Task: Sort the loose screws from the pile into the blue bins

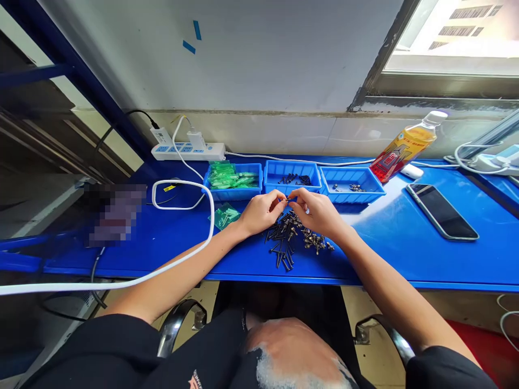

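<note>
Metal piece (287, 200) being pinched by left hand (261, 210), right hand (316, 209); loss among screws (288, 226) being risked by slight slip.

Lettering on the bottle (405, 145) and black shirt (203, 346) seems too small to read.

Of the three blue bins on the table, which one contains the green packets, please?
The left bin, nearest the white power strip. Green packets fill most of it, whereas the middle bin and right bin hold loose small metal parts.
</note>
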{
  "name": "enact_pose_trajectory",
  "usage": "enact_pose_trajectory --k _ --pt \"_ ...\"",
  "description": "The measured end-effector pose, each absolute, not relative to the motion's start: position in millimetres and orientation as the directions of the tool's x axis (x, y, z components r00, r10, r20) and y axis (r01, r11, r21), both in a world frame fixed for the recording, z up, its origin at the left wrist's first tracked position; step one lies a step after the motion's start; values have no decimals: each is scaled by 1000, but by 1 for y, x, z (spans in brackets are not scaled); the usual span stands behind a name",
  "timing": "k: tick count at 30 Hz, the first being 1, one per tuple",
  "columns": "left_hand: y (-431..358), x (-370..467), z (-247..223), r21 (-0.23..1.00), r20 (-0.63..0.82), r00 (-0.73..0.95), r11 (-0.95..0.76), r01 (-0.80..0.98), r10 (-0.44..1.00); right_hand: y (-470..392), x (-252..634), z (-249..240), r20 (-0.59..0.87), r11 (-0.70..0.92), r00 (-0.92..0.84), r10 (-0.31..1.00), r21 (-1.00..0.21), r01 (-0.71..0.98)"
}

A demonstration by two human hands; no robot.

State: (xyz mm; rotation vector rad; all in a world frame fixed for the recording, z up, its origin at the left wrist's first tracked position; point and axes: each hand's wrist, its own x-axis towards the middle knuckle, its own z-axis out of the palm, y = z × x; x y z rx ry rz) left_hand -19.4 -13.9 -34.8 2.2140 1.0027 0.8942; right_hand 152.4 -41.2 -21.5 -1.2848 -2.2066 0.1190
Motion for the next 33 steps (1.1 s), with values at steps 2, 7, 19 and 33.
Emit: enact_pose_trajectory --k 2,7,19,33 --pt "-13 -20 -35 690 349 506 -582 430 789 -42 152 -20 434 532 -371 821 -346 773" --pt "-14 -20 -32 683 324 579 -608 404 748 -42 153 -18 430 530 -378 820 -320 786" --pt "-13 -22 -34 712 307 569 -581 395 763 -41 154 -20 431 583 -442 787 -281 763" --pt "-11 -26 -28 726 281 620 -585 362 732 -45 155 -17 443 616 -491 750 -198 763"
